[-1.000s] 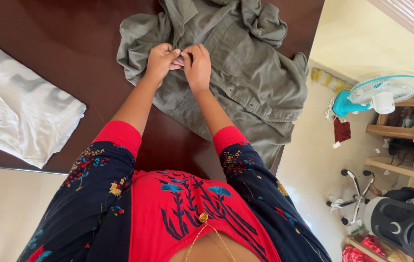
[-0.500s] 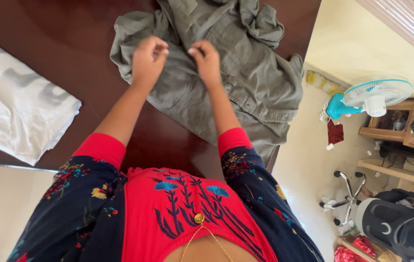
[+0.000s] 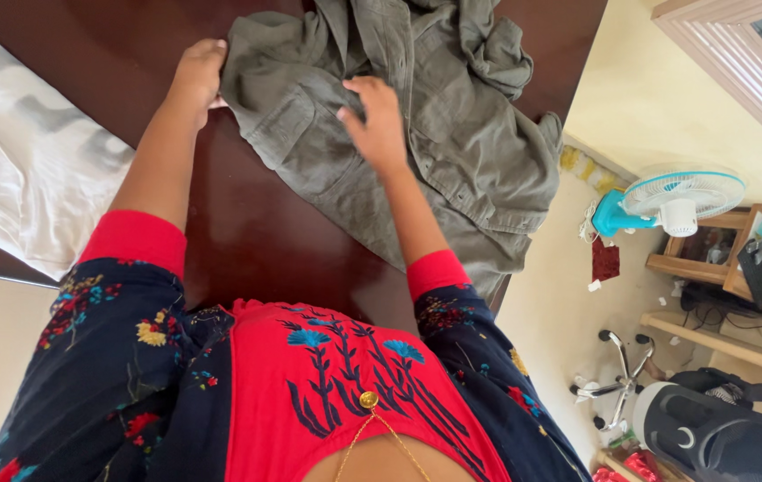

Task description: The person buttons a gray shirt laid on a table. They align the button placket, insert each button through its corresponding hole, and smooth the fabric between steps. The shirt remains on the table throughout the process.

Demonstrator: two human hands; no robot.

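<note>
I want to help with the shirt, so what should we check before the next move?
1. Left hand has the green shirt by its edge: ok.
2. Right hand lies flat on the shirt front: ok.
3. Shirt lies smooth: not ok, its top part is bunched up.
4. All of the shirt is on the brown table: not ok, one side hangs off.
5. White cloth is apart from the shirt: ok.
6. Buttons done up: cannot tell.
</note>
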